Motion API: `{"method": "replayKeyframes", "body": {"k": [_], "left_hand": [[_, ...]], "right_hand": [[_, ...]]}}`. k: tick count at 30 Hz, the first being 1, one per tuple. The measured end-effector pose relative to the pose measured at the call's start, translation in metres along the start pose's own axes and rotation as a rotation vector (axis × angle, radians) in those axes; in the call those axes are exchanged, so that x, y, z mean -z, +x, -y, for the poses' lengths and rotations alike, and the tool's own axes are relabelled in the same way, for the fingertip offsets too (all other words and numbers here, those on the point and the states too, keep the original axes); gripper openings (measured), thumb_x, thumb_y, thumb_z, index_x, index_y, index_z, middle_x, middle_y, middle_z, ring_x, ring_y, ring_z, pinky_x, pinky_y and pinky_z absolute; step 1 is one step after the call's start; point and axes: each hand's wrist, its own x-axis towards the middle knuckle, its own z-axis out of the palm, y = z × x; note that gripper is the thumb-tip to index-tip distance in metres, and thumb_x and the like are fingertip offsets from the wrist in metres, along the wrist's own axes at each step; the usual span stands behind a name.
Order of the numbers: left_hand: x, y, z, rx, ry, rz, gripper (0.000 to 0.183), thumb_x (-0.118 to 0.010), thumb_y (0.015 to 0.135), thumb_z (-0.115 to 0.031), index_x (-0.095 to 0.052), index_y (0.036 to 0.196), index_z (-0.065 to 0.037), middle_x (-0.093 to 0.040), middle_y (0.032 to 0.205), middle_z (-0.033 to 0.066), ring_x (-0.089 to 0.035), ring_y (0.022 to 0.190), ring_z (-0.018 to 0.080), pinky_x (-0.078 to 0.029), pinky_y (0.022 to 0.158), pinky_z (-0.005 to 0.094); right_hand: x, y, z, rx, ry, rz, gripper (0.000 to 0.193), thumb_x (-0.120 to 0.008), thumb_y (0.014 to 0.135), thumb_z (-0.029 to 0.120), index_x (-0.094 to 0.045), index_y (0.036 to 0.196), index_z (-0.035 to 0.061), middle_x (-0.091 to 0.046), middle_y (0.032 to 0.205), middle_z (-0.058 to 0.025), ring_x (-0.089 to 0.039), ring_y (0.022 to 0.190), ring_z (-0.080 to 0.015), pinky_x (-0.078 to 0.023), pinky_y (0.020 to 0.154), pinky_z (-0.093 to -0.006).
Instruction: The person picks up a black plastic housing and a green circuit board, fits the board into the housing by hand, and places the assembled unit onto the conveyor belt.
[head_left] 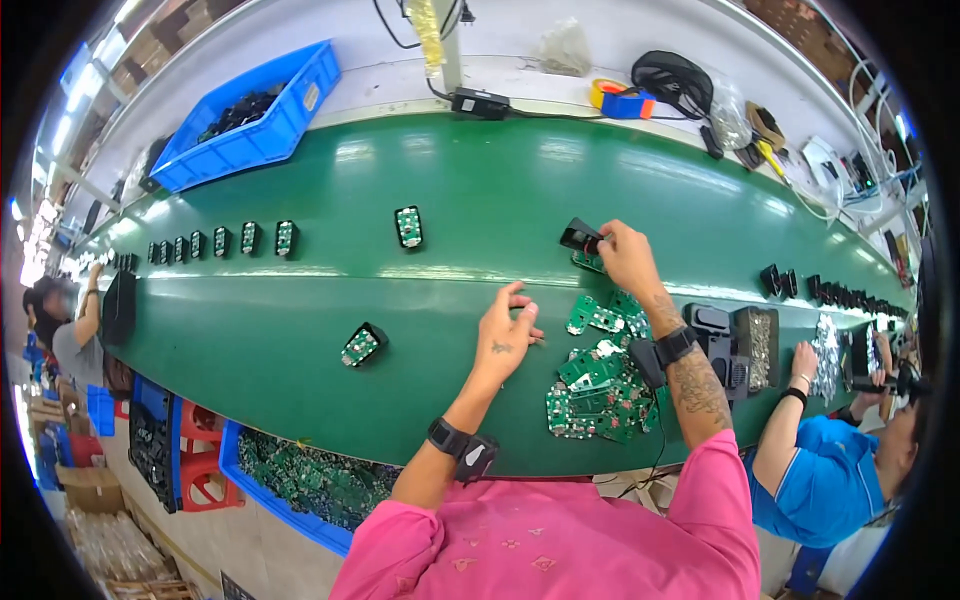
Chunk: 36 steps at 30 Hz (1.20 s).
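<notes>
My right hand [630,258] reaches over the green bench with its fingers closed at the edge of a black plastic casing [580,236]. A green circuit board [588,262] shows just below that casing, partly covered by my hand. My left hand [505,335] hovers over the bench to the left of a loose pile of green circuit boards [598,385]; its fingers are apart and nothing is in them. Left of my left hand, a black casing with a green board in it [363,345] lies tilted. Another filled casing [409,228] is farther back.
A row of filled casings [250,238] runs along the left. Behind it stands a blue bin of black parts [300,125]. A blue crate of boards [340,525] sits below the bench edge. On the right are a metal-parts box [757,345] and a co-worker in blue [825,480].
</notes>
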Motion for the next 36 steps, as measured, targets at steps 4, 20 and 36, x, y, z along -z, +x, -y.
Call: {"method": "replayKeyframes", "body": {"k": [4, 20, 36], "left_hand": [[0.009, -0.009, 0.006, -0.029, 0.07, 0.048, 0.047, -0.06, 0.096, -0.016, -0.046, 0.138, -0.002, -0.061, 0.118, 0.0175, -0.07, 0.071, 0.0199, -0.057, 0.062, 0.0307], [0.041, -0.045, -0.026, -0.16, -0.592, 0.08, 0.061, -0.053, 0.1, -0.016, -0.024, 0.153, -0.012, -0.06, 0.126, 0.02, -0.068, 0.085, 0.017, -0.057, 0.059, 0.025], [0.033, -0.059, -0.02, -0.133, -0.366, 0.113, 0.042, -0.044, 0.1, -0.014, -0.037, 0.14, -0.005, -0.062, 0.119, 0.0126, -0.064, 0.09, 0.0124, -0.056, 0.067, 0.0252]], "right_hand": [[-0.001, -0.005, 0.001, 0.11, -0.136, -0.059, 0.019, -0.062, 0.086, 0.012, -0.065, 0.099, -0.0019, -0.069, 0.082, -0.0216, -0.068, 0.078, -0.0392, -0.053, 0.074, -0.0459], [-0.001, -0.125, 0.138, -0.381, 1.053, 0.36, 0.026, -0.052, 0.102, 0.021, -0.06, 0.109, -0.0024, -0.067, 0.088, -0.0082, -0.066, 0.072, -0.013, -0.053, 0.066, -0.0246], [0.01, -0.155, 0.138, -0.097, 0.687, 0.233, 0.011, -0.066, 0.093, 0.009, -0.063, 0.092, -0.0013, -0.058, 0.078, 0.0003, -0.052, 0.068, -0.0052, -0.042, 0.059, -0.0222]]}}
